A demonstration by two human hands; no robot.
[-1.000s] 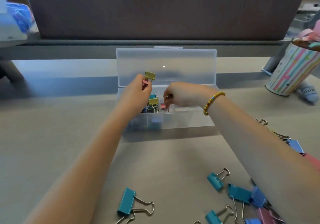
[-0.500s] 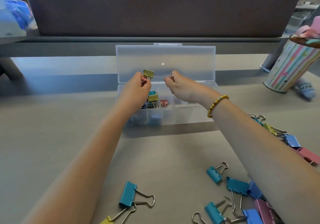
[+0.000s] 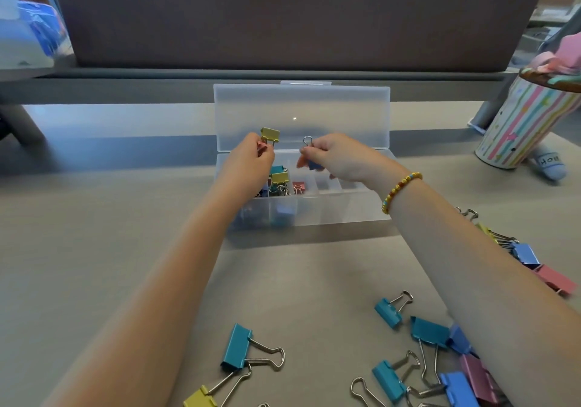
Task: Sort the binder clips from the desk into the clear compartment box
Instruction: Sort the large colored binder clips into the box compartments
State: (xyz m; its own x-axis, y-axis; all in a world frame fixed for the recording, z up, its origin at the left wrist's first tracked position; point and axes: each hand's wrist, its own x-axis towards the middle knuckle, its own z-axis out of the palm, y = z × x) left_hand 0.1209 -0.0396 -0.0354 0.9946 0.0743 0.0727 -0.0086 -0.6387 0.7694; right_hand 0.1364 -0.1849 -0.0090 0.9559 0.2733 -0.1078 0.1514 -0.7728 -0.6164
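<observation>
Above the clear compartment box (image 3: 345,211), the left hand (image 3: 248,162) grips a yellow clip (image 3: 270,134). The right hand (image 3: 333,156) pinches a blue clip (image 3: 312,164) over the box's middle.

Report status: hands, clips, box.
Left hand holds yellow clip over clear box. Right hand pinches small blue clip above middle compartments. Loose clips remain on desk. Nothing blocking.
</observation>
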